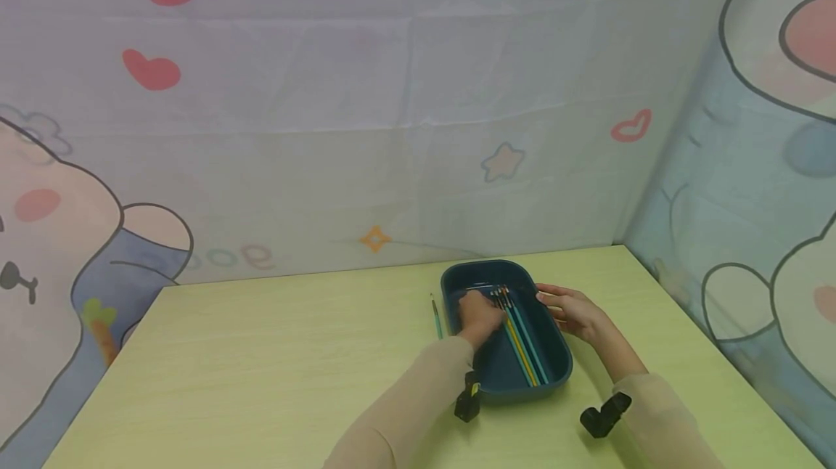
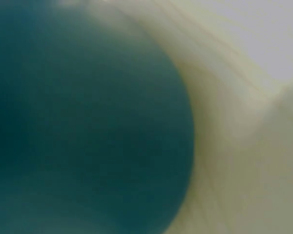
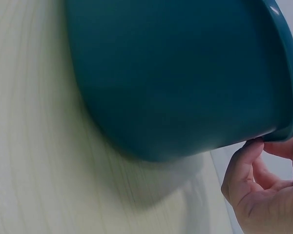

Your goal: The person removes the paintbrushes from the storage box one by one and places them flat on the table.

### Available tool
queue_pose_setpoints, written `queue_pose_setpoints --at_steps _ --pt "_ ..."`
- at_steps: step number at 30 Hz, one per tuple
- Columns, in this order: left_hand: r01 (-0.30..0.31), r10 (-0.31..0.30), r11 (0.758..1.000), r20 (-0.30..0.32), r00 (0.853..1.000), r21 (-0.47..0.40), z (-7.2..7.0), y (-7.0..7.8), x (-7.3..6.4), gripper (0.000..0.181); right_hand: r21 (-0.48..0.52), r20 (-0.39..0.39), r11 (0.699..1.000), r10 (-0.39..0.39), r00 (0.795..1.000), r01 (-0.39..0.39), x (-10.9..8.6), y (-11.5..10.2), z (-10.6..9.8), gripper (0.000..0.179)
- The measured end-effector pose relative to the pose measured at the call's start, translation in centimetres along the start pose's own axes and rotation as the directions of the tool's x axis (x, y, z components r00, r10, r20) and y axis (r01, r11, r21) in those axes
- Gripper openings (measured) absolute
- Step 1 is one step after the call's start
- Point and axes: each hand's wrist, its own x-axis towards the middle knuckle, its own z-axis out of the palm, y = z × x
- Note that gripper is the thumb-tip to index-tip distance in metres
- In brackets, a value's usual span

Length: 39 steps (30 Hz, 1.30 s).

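Observation:
A dark teal plastic tray [image 1: 493, 382] with rounded corners and raised walls lies on the table. Several pencils [image 1: 522, 342], teal ones and a yellow one, lie lengthwise in its right part, tips toward the far end. My left hand [image 1: 481, 318] reaches down inside the tray, just left of the pencils, with fingers bent downward; I cannot tell whether it holds anything, as its fingertips are hidden. From the right side, my right hand [image 1: 571, 311] grips the tray's edge near the far corner. The right wrist view shows its thumb and fingers [image 3: 246, 158] at the rim.
One teal pencil [image 1: 437, 318] lies on the pale wooden table [image 1: 261, 367] against the tray's left side. A cloth backdrop [image 1: 313, 128] with cartoon prints stands behind the table and along its right side. Black wrist cameras [image 1: 467, 398] hang at both sleeves.

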Motion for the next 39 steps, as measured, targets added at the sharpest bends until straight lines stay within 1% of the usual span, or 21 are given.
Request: queue_pose_setpoints --at_steps 4,10,16,22,24,26,28,31,37,39 --pt "-0.018 0.018 1.0 0.001 1.0 0.001 -0.13 0.08 -0.17 0.046 0.007 -0.003 1.0 0.0 1.0 0.0 0.1 0.01 -0.06 0.064" --pt "-0.016 0.016 1.0 -0.005 1.0 -0.009 -0.01 0.1 -0.29 0.046 0.009 0.0 1.0 -0.007 1.0 0.007 0.15 0.06 -0.19 0.063" --pt "-0.028 0.027 0.999 -0.032 0.999 -0.019 0.13 0.23 -0.41 0.042 0.004 -0.007 1.0 -0.012 1.0 0.012 0.03 0.08 -0.28 0.063" --pt "-0.021 0.02 0.999 -0.028 0.999 -0.037 0.39 0.18 -0.44 0.025 0.016 -0.003 1.0 -0.013 1.0 0.013 0.05 0.21 -0.57 0.064" --pt "-0.019 0.018 0.999 -0.021 1.0 -0.038 0.42 0.18 -0.43 0.025 0.019 -0.002 1.0 -0.015 1.0 0.015 0.06 0.21 -0.64 0.064" --pt "-0.016 0.015 0.999 -0.014 1.0 -0.042 0.39 0.2 -0.41 0.03 0.016 0.004 1.0 -0.02 1.0 0.02 0.06 0.22 -0.71 0.064" --pt "-0.003 0.003 0.999 -0.001 1.0 -0.045 0.35 0.21 -0.4 0.036 0.015 0.001 1.0 -0.02 1.0 0.02 0.06 0.21 -0.69 0.064" --pt "0.014 -0.013 0.998 0.013 1.0 -0.055 0.26 0.21 -0.41 0.039 0.008 0.002 1.0 -0.019 1.0 0.019 0.02 0.25 -0.69 0.064" --pt "0.079 -0.077 0.995 0.034 0.996 -0.06 0.05 0.47 -0.39 0.026 0.002 -0.017 1.0 -0.011 1.0 0.011 0.11 0.32 -0.71 0.063" --pt "0.091 -0.089 0.994 0.038 0.995 -0.061 -0.02 0.58 -0.3 0.024 0.006 -0.019 1.0 -0.01 1.0 0.01 0.16 0.28 -0.72 0.063"
